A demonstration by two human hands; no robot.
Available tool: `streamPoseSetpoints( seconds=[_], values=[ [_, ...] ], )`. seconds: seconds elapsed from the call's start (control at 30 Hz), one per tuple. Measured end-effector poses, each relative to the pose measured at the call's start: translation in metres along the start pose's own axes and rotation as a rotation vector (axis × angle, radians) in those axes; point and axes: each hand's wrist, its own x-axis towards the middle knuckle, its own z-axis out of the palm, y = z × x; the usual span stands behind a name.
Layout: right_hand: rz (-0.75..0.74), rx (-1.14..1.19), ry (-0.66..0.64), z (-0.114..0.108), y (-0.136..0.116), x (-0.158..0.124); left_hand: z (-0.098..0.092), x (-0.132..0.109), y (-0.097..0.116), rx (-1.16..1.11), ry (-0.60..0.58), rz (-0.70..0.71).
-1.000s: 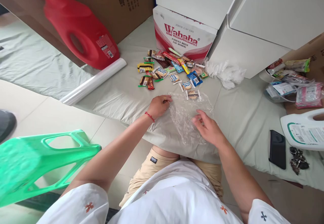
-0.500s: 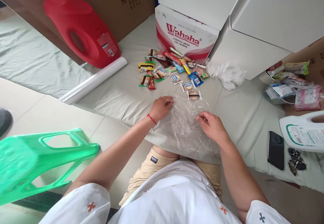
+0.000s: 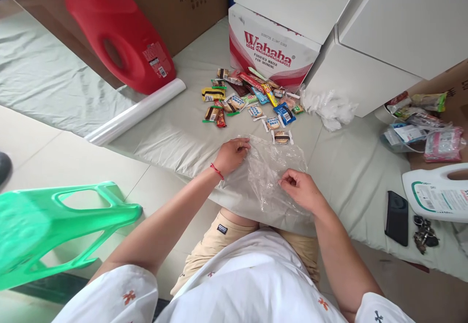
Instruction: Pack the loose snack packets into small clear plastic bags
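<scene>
Two bare hands work at a sheet of clear plastic film. Nearest the viewer are the person's white shirt [image 3: 248, 279] and beige shorts [image 3: 204, 245], with a green stool [image 3: 73, 220] to the left. Beyond the knees, the clear plastic film [image 3: 266, 179], probably a bag, lies crumpled near the front edge of a pale cloth [image 3: 347, 181], between the hands. The left hand [image 3: 231, 156] lies at the film's upper left edge, its fingers together and the tips apparently pinching that edge. The right hand [image 3: 300, 189] is over the film's right part, fingers curled in toward the thumb; whether film is caught between them cannot be told. The step in hand appears to be handling the film at two places; the next move seems to call for a sure fingertip hold on each side, since so thin a sheet is likely to cling and slip. Just beyond the film lies a single wrapped biscuit [image 3: 282, 137]; behind it is a loose spread of wrapped snacks [image 3: 236, 103], with a crumpled translucent bag [image 3: 329, 107] to the right. Farthest stand a red-and-white carton [image 3: 268, 52] and a white cabinet [image 3: 373, 74].
</scene>
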Motion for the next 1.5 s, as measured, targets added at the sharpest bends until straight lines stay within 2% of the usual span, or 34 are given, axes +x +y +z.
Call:
streamPoseSetpoints(
  seconds=[0.13, 0.23, 0.37, 0.47, 0.57, 0.7, 0.8, 0.87, 1.0, 1.17, 1.23, 1.3, 1.37, 1.4, 1.43, 1.5],
  values=[
    [-0.164, 0.131, -0.003, -0.005, -0.018, -0.003, -0.001, -0.001, -0.001, -0.062, -0.001, -0.003],
    [-0.326, 0.191, -0.078, 0.006, -0.039, -0.007, -0.002, 0.000, -0.004, -0.152, -0.002, -0.018],
    [-0.517, 0.020, -0.172, 0.042, -0.065, -0.004, -0.004, 0.004, -0.006, -0.364, -0.044, -0.129],
    [-0.612, -0.208, -0.181, 0.077, -0.071, 0.003, -0.009, 0.009, -0.005, -0.456, -0.094, -0.192],
    [-0.649, -0.428, -0.170, 0.108, -0.066, 0.008, -0.018, 0.013, 0.001, -0.327, -0.119, -0.172],
    [-0.689, -0.619, -0.140, 0.132, -0.057, 0.010, -0.026, 0.007, 0.018, 0.107, -0.105, -0.026],
    [-0.665, -0.690, -0.140, 0.142, -0.055, 0.013, -0.020, -0.008, 0.036, 0.408, -0.029, 0.117],
    [-0.639, -0.706, -0.161, 0.146, -0.056, 0.017, -0.013, -0.018, 0.046, 0.530, 0.003, 0.168],
    [-0.618, -0.721, -0.146, 0.156, -0.058, 0.019, 0.002, -0.018, 0.051, 0.588, -0.030, 0.147],
    [-0.627, -0.755, -0.084, 0.173, -0.055, 0.001, 0.013, -0.001, 0.033, 0.500, 0.007, -0.012],
    [-0.694, -0.742, -0.153, 0.172, -0.055, -0.010, 0.016, -0.001, 0.026, 0.481, 0.025, -0.023],
    [-0.796, -0.657, -0.376, 0.160, -0.058, -0.019, 0.018, -0.007, 0.020, 0.492, 0.042, 0.002],
    [-0.810, -0.486, -0.573, 0.135, -0.064, -0.020, 0.020, -0.015, 0.017, 0.517, 0.050, 0.046],
    [-0.764, -0.390, -0.576, 0.120, -0.067, -0.017, 0.022, -0.020, 0.017, 0.528, 0.042, 0.068],
    [-0.687, -0.302, -0.474, 0.104, -0.069, -0.011, 0.024, -0.025, 0.017, 0.534, 0.023, 0.090],
    [-0.562, -0.208, -0.128, 0.076, -0.066, 0.010, 0.028, -0.034, 0.021, 0.535, -0.029, 0.132]
  ],
)
